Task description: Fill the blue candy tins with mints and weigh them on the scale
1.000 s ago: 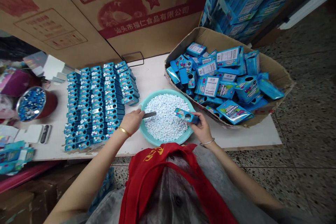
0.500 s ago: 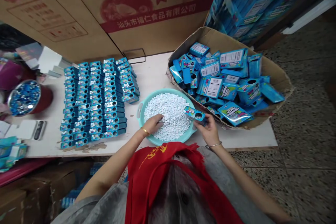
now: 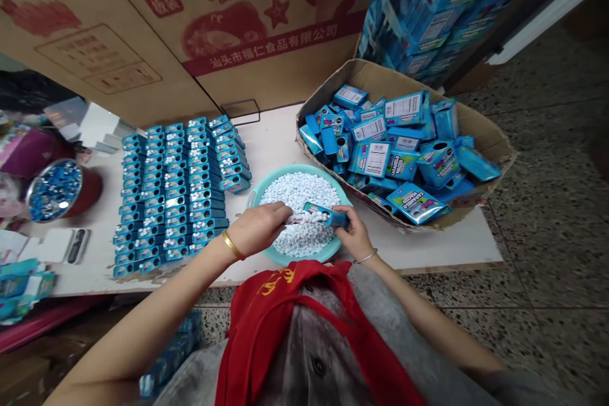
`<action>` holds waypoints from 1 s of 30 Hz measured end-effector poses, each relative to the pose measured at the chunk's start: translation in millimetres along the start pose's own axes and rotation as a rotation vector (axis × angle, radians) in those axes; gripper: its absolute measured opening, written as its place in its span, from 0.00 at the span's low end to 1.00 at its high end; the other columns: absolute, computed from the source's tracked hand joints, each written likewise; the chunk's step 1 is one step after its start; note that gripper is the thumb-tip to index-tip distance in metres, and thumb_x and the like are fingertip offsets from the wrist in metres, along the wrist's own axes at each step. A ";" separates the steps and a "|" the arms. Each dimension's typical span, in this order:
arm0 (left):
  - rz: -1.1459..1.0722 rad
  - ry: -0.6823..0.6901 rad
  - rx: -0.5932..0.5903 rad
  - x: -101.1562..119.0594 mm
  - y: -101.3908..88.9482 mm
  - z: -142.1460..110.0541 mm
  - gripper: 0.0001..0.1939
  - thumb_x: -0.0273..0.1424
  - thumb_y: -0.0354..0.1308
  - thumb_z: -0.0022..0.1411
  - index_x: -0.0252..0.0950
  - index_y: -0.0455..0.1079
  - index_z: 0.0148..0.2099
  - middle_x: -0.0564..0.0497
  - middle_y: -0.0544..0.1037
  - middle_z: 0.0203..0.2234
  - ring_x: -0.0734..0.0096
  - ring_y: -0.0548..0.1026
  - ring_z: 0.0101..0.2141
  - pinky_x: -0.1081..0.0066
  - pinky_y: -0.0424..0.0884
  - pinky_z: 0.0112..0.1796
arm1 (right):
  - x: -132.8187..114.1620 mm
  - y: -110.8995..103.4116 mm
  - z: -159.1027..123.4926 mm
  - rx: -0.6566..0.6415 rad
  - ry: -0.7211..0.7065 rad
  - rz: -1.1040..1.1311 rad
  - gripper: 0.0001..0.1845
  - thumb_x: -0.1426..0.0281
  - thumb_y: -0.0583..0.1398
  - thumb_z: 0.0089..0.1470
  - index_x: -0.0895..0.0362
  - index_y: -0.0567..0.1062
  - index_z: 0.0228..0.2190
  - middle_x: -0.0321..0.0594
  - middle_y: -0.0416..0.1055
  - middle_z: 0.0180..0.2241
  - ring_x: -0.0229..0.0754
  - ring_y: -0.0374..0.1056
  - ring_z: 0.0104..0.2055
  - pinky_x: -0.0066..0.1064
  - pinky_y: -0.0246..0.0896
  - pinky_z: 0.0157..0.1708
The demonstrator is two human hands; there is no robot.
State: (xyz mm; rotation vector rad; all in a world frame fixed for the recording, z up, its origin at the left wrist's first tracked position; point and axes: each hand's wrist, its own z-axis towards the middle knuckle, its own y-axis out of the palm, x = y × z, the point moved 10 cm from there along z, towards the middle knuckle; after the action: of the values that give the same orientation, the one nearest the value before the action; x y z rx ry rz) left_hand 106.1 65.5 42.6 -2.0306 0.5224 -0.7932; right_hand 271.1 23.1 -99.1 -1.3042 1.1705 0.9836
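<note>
My left hand [image 3: 263, 227], with a gold bangle at the wrist, is closed on what looks like a small scoop [image 3: 295, 221]; its handle is hidden by the fingers. White candy pellets [image 3: 304, 242] lie along it, up against the open top of a blue candy box [image 3: 328, 216]. That box lies tilted on its side in my right hand [image 3: 353, 235], whose fingers wrap its far end. Both hands are over a turquoise basin [image 3: 254, 195] full of the same pellets.
To the left stand rows of upright blue boxes [image 3: 176, 203], some topped with pellets. A cut-open carton [image 3: 495, 139] of loose blue boxes is at the right. Large cardboard cartons [image 3: 228, 32] back the white table [image 3: 271, 139]. A bucket [image 3: 90, 187] of blue wrapped pieces sits far left.
My left hand has risen out of the pellets, carrying some on the scoop to the box's opening. My right hand has brought the box left and lower over the basin.
</note>
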 end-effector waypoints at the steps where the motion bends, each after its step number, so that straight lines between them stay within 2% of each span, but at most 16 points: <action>1: 0.075 -0.021 -0.037 4.8 -2.4 1.5 0.09 0.25 0.47 0.65 0.33 0.65 0.46 0.45 0.73 0.39 0.66 0.73 0.38 0.68 0.70 0.36 | -1.9 2.3 -0.3 -0.006 -0.017 -0.003 0.21 0.76 0.57 0.44 0.51 0.68 0.43 0.41 0.68 0.44 0.48 0.65 0.49 0.44 0.57 0.52; 4: 0.242 -0.070 -0.107 20.4 -10.5 4.2 0.10 0.22 0.45 0.65 0.32 0.66 0.44 0.45 0.73 0.37 0.66 0.74 0.35 0.68 0.70 0.33 | -3.7 7.5 -1.9 -0.017 -0.039 0.008 0.21 0.76 0.57 0.43 0.52 0.68 0.42 0.40 0.68 0.43 0.48 0.65 0.49 0.43 0.57 0.52; 10: 0.369 -0.074 -0.123 45.1 -24.5 2.3 0.10 0.21 0.45 0.65 0.33 0.67 0.42 0.44 0.73 0.35 0.62 0.73 0.36 0.67 0.70 0.31 | 3.4 12.8 -5.4 -0.021 -0.008 0.069 0.21 0.75 0.58 0.44 0.52 0.69 0.43 0.40 0.69 0.43 0.48 0.64 0.49 0.43 0.56 0.52; 13: 0.333 -0.097 -0.076 33.7 -32.9 -5.2 0.11 0.21 0.46 0.64 0.34 0.67 0.43 0.46 0.72 0.37 0.63 0.73 0.36 0.67 0.71 0.32 | 1.0 13.4 -4.1 -0.017 -0.001 0.082 0.19 0.74 0.58 0.44 0.52 0.69 0.42 0.40 0.69 0.42 0.48 0.65 0.48 0.42 0.57 0.51; 15: 0.233 -0.117 0.013 17.5 -35.6 -8.5 0.10 0.26 0.50 0.63 0.35 0.66 0.47 0.46 0.71 0.41 0.65 0.73 0.37 0.67 0.71 0.34 | -5.2 15.9 -2.0 -0.028 -0.008 0.089 0.18 0.73 0.58 0.45 0.52 0.69 0.41 0.39 0.70 0.41 0.47 0.66 0.46 0.41 0.59 0.49; 17: 0.076 -0.092 0.127 2.9 -29.6 -6.3 0.20 0.35 0.55 0.62 0.37 0.60 0.55 0.44 0.68 0.48 0.63 0.73 0.41 0.66 0.72 0.38 | -13.7 21.7 0.2 -0.050 -0.020 0.094 0.17 0.72 0.58 0.45 0.52 0.69 0.40 0.37 0.70 0.39 0.45 0.68 0.43 0.39 0.62 0.46; 19: -0.083 -0.019 0.193 -3.8 -11.8 1.8 0.30 0.41 0.58 0.59 0.38 0.54 0.60 0.42 0.65 0.52 0.60 0.72 0.46 0.65 0.71 0.42 | -22.5 29.3 1.7 -0.073 -0.031 0.095 0.17 0.72 0.58 0.45 0.52 0.69 0.40 0.36 0.71 0.38 0.44 0.68 0.41 0.37 0.64 0.44; 20: -0.146 0.018 0.202 -4.4 -0.3 7.0 0.30 0.41 0.57 0.59 0.38 0.54 0.60 0.42 0.65 0.52 0.60 0.71 0.46 0.65 0.70 0.43 | -26.9 33.4 2.0 -0.090 -0.036 0.096 0.17 0.71 0.58 0.45 0.51 0.70 0.41 0.36 0.71 0.38 0.44 0.69 0.41 0.37 0.65 0.44; 23: -0.268 0.084 0.179 -2.1 28.6 18.3 0.17 0.37 0.52 0.64 0.36 0.61 0.52 0.45 0.69 0.43 0.65 0.72 0.41 0.67 0.70 0.41 | -39.8 38.6 3.0 -0.185 -0.043 0.064 0.19 0.69 0.60 0.47 0.51 0.69 0.43 0.37 0.71 0.40 0.44 0.68 0.42 0.37 0.66 0.43; 25: -0.306 0.076 0.192 -5.7 32.0 16.6 0.13 0.36 0.51 0.65 0.36 0.62 0.49 0.47 0.70 0.39 0.68 0.71 0.38 0.69 0.69 0.39 | -47.8 18.2 7.3 -0.188 -0.059 -0.045 0.24 0.66 0.62 0.46 0.51 0.67 0.47 0.41 0.69 0.45 0.45 0.68 0.42 0.38 0.66 0.41; 26: -0.315 0.055 0.215 -11.2 28.7 12.6 0.13 0.36 0.51 0.65 0.36 0.62 0.49 0.47 0.70 0.39 0.68 0.71 0.37 0.69 0.69 0.39 | -51.4 -3.8 11.3 -0.137 -0.072 -0.137 0.27 0.65 0.63 0.46 0.52 0.66 0.49 0.45 0.67 0.47 0.46 0.67 0.43 0.39 0.66 0.40; 28: -0.322 -0.024 0.288 -30.9 17.0 -0.8 0.14 0.37 0.52 0.64 0.37 0.63 0.49 0.47 0.70 0.40 0.67 0.71 0.39 0.68 0.68 0.40 | -59.5 -69.6 19.7 0.083 -0.119 -0.386 0.24 0.61 0.61 0.49 0.54 0.67 0.48 0.49 0.67 0.46 0.51 0.65 0.46 0.45 0.63 0.45; 30: -0.309 -0.138 0.376 -59.6 5.7 -19.4 0.13 0.36 0.53 0.63 0.37 0.63 0.49 0.47 0.69 0.41 0.66 0.70 0.41 0.68 0.68 0.43 | -55.3 -138.3 25.0 0.281 -0.101 -0.646 0.24 0.57 0.60 0.49 0.56 0.69 0.45 0.53 0.68 0.43 0.58 0.63 0.49 0.53 0.56 0.49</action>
State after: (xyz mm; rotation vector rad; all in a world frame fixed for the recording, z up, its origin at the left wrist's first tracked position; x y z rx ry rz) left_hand 49.9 88.2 25.8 -1.8139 -0.0254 -0.8524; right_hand 399.1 45.1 -21.9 -1.2639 0.6991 0.3898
